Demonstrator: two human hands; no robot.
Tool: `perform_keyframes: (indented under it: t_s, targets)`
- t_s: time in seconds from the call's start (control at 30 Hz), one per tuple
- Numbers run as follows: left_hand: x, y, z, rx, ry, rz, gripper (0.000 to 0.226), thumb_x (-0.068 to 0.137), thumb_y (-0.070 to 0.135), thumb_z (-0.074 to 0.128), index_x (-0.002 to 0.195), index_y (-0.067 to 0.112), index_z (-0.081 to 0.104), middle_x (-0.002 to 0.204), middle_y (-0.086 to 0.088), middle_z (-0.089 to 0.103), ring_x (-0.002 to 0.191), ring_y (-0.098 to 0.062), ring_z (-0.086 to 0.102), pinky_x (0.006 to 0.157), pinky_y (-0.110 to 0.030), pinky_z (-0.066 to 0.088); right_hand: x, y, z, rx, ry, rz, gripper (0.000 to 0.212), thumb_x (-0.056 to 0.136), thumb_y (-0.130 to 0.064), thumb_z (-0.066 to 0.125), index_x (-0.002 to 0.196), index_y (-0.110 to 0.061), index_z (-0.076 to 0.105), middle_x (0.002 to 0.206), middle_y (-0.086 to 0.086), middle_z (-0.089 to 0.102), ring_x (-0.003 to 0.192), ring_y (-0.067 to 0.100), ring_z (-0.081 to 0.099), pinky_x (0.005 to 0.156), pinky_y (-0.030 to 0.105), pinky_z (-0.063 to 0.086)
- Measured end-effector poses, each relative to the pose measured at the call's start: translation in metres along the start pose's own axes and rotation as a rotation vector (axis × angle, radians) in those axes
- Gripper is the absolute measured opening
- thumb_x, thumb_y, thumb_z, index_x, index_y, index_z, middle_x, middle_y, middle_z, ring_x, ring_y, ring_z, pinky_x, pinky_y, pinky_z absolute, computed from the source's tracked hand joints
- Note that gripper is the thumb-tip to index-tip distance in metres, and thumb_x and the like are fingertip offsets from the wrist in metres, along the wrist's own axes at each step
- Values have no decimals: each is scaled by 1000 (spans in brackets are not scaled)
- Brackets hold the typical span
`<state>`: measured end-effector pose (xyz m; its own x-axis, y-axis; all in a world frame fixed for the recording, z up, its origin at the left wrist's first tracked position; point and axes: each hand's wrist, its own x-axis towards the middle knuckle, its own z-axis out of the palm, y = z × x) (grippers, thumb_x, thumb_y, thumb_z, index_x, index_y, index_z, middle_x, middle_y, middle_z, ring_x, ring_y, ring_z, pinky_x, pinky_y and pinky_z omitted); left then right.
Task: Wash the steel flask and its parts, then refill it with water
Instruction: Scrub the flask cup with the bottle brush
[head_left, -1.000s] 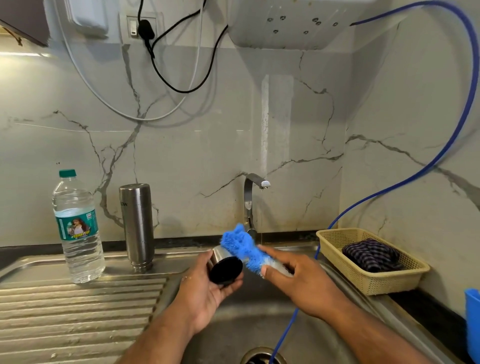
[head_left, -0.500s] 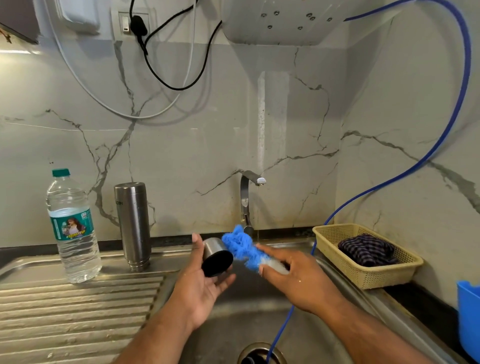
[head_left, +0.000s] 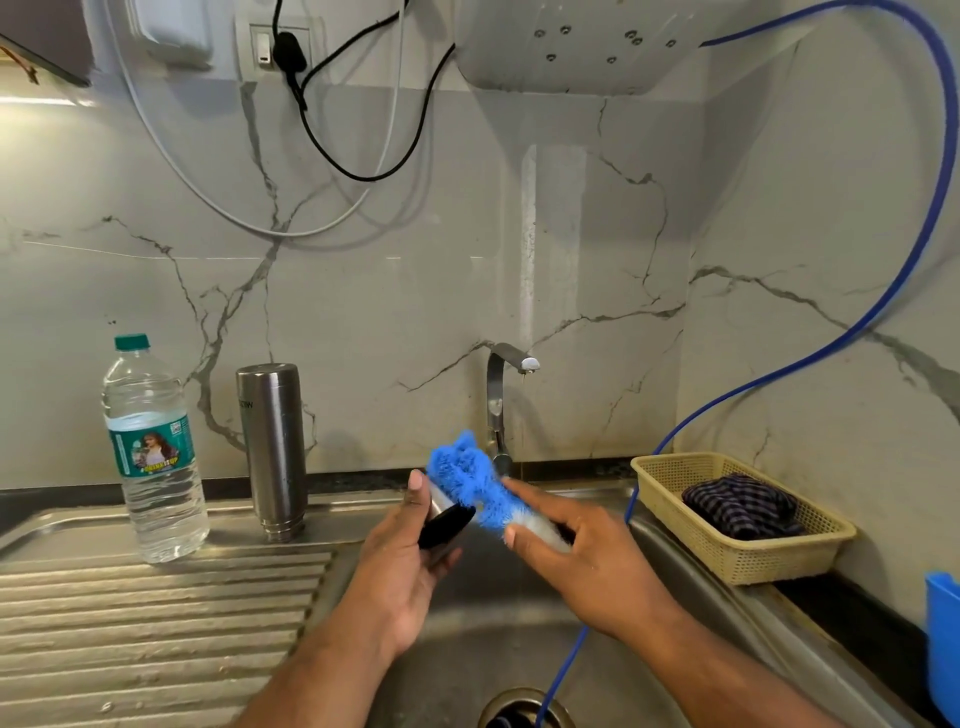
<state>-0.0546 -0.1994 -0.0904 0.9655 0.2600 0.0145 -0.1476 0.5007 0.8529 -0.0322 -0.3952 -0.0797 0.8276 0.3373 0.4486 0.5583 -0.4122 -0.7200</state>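
My left hand (head_left: 400, 561) grips the flask's steel cap (head_left: 445, 525), its black inside turned toward me, over the sink basin (head_left: 498, 639). My right hand (head_left: 576, 561) holds a brush by its clear handle, and the brush's blue fluffy head (head_left: 467, 475) lies against the top of the cap. The steel flask body (head_left: 272, 449) stands upside down on the drainboard behind, to the left. A little water drips from the tap (head_left: 511, 364) behind the hands.
A clear water bottle (head_left: 153, 457) with a green cap stands on the ribbed drainboard (head_left: 156, 623) left of the flask. A blue hose (head_left: 883, 291) runs down into the sink drain (head_left: 524, 709). A yellow basket (head_left: 737, 525) with a dark cloth sits right; a blue container (head_left: 943, 639) at the far right edge.
The cap has tilted in my left hand and the brush head has slid up over its top. Both hands stay over the sink.
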Motion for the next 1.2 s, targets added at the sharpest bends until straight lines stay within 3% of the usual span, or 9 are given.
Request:
perform_keyframes:
  t_s: [0.2,0.37,0.53,0.6,0.77,0.9,1.03,1.1,1.2]
  targets:
    - [-4,3,4,-119,22,-75,39,101,32,54,128,5,63,113,-17,75,108,-30,69,89,-40,53,0,3,-1,-49,-27,-27,48,90,-48,70,134,-60,56,119,-33,68,106,-12,63,90,15,53]
    - [-6,2,3,-94,-75,-81,50,96,44,57,129,8,63,120,-17,73,115,-30,69,103,-43,50,-1,4,-1,-38,-5,-27,47,92,-46,70,136,-57,56,115,-32,69,102,-13,64,83,12,50]
    - [-1,7,2,-149,-31,-16,59,85,40,66,132,6,60,124,-17,71,119,-28,67,98,-42,58,1,5,-2,-52,22,-4,47,92,-47,69,136,-56,56,113,-24,71,92,-13,63,73,10,48]
    - [-1,6,0,-66,-11,-9,56,87,48,62,130,12,63,121,-14,73,117,-27,67,100,-42,52,0,4,-1,-15,15,-19,47,93,-44,70,136,-55,57,118,-29,69,101,-14,63,81,9,49]
    - [-2,0,-1,-137,74,-75,61,86,53,63,128,8,62,114,-21,74,105,-31,67,87,-42,53,-1,4,-1,-63,-13,-8,46,94,-48,67,137,-58,54,118,-29,68,103,-13,61,83,13,50]
    - [-5,4,3,-205,4,-58,49,97,44,57,130,9,61,116,-17,75,105,-28,74,92,-43,59,-2,2,-3,-13,-15,-49,48,95,-41,69,140,-50,56,122,-34,66,110,-17,59,88,7,47]
    - [-3,5,3,-286,26,-103,47,99,38,58,128,2,56,113,-24,73,102,-34,74,85,-46,61,0,6,-5,-47,-8,-13,47,95,-46,67,139,-55,53,110,-24,69,91,-16,61,69,8,46]
    - [0,4,3,-250,64,-111,44,101,40,55,126,5,58,109,-23,75,98,-34,75,81,-46,64,0,5,-6,-9,-19,-28,47,95,-43,68,138,-55,52,115,-29,67,99,-17,60,74,5,46]
    - [6,0,0,-148,145,-108,45,100,48,53,126,12,63,104,-17,76,89,-27,66,73,-37,49,1,5,-6,-40,-43,-37,48,95,-43,68,139,-54,53,121,-29,67,103,-16,60,77,4,44]
